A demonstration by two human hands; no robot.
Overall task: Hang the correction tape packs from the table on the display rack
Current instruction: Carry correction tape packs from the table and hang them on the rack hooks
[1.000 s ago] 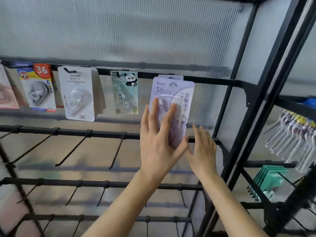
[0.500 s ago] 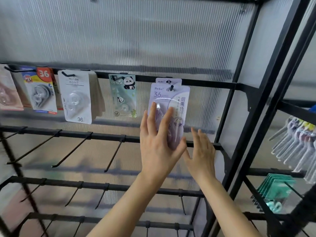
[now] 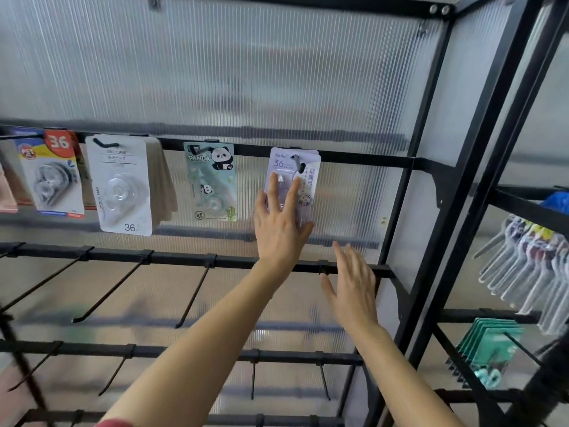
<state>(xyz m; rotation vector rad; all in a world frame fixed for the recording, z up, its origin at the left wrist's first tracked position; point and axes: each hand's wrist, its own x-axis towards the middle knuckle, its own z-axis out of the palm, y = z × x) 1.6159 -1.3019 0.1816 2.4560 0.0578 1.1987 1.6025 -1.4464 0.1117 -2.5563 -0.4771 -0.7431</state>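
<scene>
A lilac correction tape pack [image 3: 308, 167] hangs on a black hook [image 3: 298, 163] of the rack's top bar [image 3: 354, 157], with more lilac packs behind it. My left hand [image 3: 281, 224] presses flat against the front of this pack with straight fingers. Below and to the right, my right hand [image 3: 352, 282] hovers with its fingers straight, holding nothing, in front of the second bar. Further left on the top bar hang a panda pack [image 3: 212, 180], a white pack marked 36 [image 3: 121, 183] and a yellow and red pack [image 3: 49, 171].
Bare black hooks [image 3: 194, 297] stick out from the lower bars [image 3: 123, 255]. A ribbed translucent panel backs the rack. The black upright [image 3: 431, 186] closes the right side. Beyond it, a neighbouring rack holds clear packs [image 3: 529, 269] and teal packs [image 3: 489, 340].
The lilac pack has slid back along the hook toward the panel under my left hand. My right hand has dropped away from the pack, down and to the right.
</scene>
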